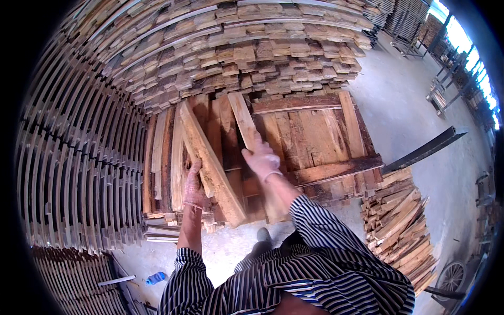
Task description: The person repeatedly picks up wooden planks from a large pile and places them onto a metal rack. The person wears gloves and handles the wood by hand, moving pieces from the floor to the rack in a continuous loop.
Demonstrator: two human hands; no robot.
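My left hand (pixel 193 185), in a pale work glove, grips the left edge of a long rough wooden board (pixel 216 170), which lies slanted across the pile and is raised at its near end. Farther right, my right hand (pixel 261 159), also gloved and slightly blurred, is closed round a narrower wooden board (pixel 242 118) that points away from me. Under both boards spreads a low stack of planks (pixel 307 136), some with dark bark edges. Upright-lying planks (pixel 157 157) sit side by side at the stack's left end.
A tall wall of stacked boards (pixel 252 52) rises behind. Slatted wood racks (pixel 79 152) stand close on the left. At right are a heap of offcuts (pixel 399 226) and a dark metal beam (pixel 428 149). A blue bottle (pixel 156 278) lies on the floor.
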